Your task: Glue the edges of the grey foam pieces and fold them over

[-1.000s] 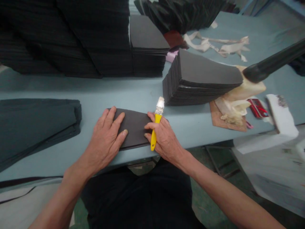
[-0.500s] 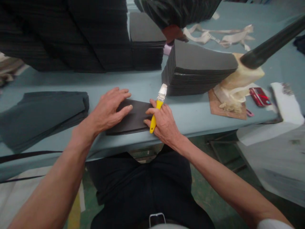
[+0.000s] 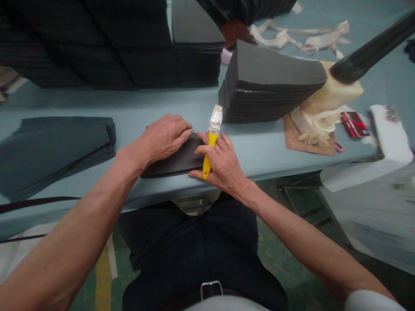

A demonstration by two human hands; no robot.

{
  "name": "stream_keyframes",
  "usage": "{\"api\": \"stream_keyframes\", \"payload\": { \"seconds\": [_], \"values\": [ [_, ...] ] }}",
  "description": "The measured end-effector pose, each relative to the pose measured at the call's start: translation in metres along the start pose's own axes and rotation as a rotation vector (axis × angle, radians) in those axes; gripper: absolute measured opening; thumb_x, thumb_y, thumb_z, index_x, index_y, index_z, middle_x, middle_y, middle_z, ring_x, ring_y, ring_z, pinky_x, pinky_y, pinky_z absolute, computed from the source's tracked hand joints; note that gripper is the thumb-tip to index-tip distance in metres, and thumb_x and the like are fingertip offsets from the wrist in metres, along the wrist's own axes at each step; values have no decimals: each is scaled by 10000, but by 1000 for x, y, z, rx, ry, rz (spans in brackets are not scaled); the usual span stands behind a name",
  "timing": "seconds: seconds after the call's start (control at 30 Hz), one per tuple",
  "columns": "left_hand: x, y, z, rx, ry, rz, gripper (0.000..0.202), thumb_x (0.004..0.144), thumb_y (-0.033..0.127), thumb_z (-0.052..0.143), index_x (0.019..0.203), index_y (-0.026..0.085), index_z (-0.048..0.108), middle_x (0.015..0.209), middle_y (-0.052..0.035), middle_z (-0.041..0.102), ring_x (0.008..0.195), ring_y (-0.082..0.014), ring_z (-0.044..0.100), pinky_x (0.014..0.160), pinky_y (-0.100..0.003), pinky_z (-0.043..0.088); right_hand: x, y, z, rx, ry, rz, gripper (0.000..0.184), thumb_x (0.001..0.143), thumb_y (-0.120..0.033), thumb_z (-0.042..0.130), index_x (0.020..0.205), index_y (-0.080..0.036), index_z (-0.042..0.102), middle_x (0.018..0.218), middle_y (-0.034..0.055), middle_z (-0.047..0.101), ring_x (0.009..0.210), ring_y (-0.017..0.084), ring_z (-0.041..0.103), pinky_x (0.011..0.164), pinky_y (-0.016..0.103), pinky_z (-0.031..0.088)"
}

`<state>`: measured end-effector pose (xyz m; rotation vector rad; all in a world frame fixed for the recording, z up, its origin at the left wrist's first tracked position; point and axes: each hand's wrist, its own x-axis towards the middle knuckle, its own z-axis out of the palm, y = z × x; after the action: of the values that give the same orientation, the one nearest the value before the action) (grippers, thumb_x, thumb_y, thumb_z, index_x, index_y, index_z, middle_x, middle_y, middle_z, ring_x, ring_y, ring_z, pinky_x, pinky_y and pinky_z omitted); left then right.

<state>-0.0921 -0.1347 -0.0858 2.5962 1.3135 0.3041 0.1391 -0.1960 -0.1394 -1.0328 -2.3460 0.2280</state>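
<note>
Dark grey flat pieces (image 3: 177,162) lie in a thin stack near the table's front edge. My left hand (image 3: 167,136) rests palm down across their far left part, fingers stretched out close together and thumb alongside. In my right hand (image 3: 225,164) is a paintbrush (image 3: 212,141) with a yellow handle, its whitish bristles pointing away from me. The thumb and fingers of that hand also touch the right end of the pieces.
Behind stands a tall stack of grey pieces (image 3: 275,69), with larger dark stacks (image 3: 113,47) at back left. Folded dark fabric (image 3: 58,151) lies left. At right are a pale block (image 3: 343,95) under a dark tube (image 3: 372,47), a brown board (image 3: 311,147) and a red object (image 3: 355,124).
My left hand has slid to the right over the pieces, its thumb drawing in towards the fingers. The right hand keeps the brush and has shifted only slightly.
</note>
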Motion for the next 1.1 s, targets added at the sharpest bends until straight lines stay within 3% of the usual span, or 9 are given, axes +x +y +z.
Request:
{"api": "stream_keyframes", "payload": {
  "seconds": [0.17, 0.43, 0.53, 0.63, 0.8, 1.1],
  "values": [
    [0, 3, 4, 30, -10, 9, 502, 1089, 420, 322, 1094, 167, 756, 1062, -150, 707, 1024, -297, 641, 1028, -488, 513, -1, -2, -1, 19, 1, 12, 515, 941, -653, 785, 1224, -249, 635, 1663, 202, 573, 1496, 406, 591, 1304, 704, 378],
    [1, -1, 10, 27, 10, 21, 415, 1073, 399, 401, 1111, 169, 744, 1071, -134, 707, 1042, -298, 650, 1010, -481, 502, -4, 4, 4, 53, 55, -76, 460, 995, -577, 744, 1256, -227, 600, 1618, 234, 600, 1404, 382, 649, 1154, 599, 543],
    [0, -2, 14, 17, 45, 4, 406, 1077, 402, 408, 1104, 174, 743, 1077, -127, 710, 1034, -295, 651, 1009, -487, 501, -6, 3, 4, 104, 41, -82, 416, 996, -484, 758, 1281, -234, 588, 1635, 223, 583, 1420, 383, 632, 1150, 590, 542],
    [0, -1, 18, 20, 65, -17, 427, 1096, 397, 371, 1005, 176, 726, 1002, -113, 695, 1005, -290, 645, 992, -484, 497, -7, 2, 4, 117, 43, -98, 397, 990, -414, 766, 1289, -229, 583, 1638, 224, 577, 1439, 377, 621, 1180, 578, 525],
    [-1, 6, 21, -13, 113, -47, 465, 1121, 390, 329, 856, 196, 658, 877, -84, 646, 954, -275, 614, 976, -478, 483, -7, 0, 4, 75, 55, -110, 368, 1015, -450, 732, 1268, -226, 588, 1608, 237, 604, 1435, 371, 632, 1145, 577, 546],
    [-8, 12, 27, -45, 146, -123, 323, 1100, 366, 489, 1047, 163, 735, 1083, -120, 733, 1016, -268, 633, 990, -454, 485, -7, -4, 0, 63, 77, -130, 371, 992, -430, 769, 1227, -211, 583, 1540, 278, 649, 1384, 396, 676, 1061, 578, 599]
  ]
}}
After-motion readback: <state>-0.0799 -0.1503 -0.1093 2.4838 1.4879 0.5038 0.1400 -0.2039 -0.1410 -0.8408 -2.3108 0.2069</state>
